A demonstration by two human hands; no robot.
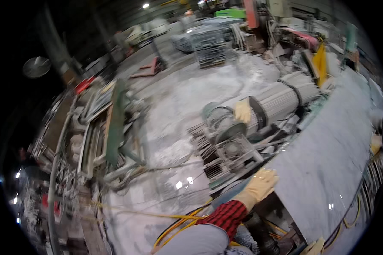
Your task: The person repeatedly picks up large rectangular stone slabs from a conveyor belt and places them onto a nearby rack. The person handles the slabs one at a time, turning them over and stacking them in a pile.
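A long grey-white stone-like slab (pixel 327 140) with faint veining lies along my right side. My left hand (pixel 259 187), in a cream rubber glove under a red-and-black checked sleeve, is at the slab's near left corner. Its fingers are stretched out, and I cannot tell whether they press on the slab. At the lower edge of the picture, part of my right hand (pixel 314 247) shows in a matching glove beside the slab's near end. Its fingers are mostly cut off and blurred. Another cream glove (pixel 242 110) lies on a dusty motor-like machine (pixel 225 127) beyond my left hand.
Yellow and orange hoses (pixel 178 225) run across the wet, whitish floor by my left arm. At left stands a green-sided metal frame (pixel 115 123) among clutter. A red pallet jack (pixel 151 68) and a stack of grey slabs (pixel 208 44) are farther back.
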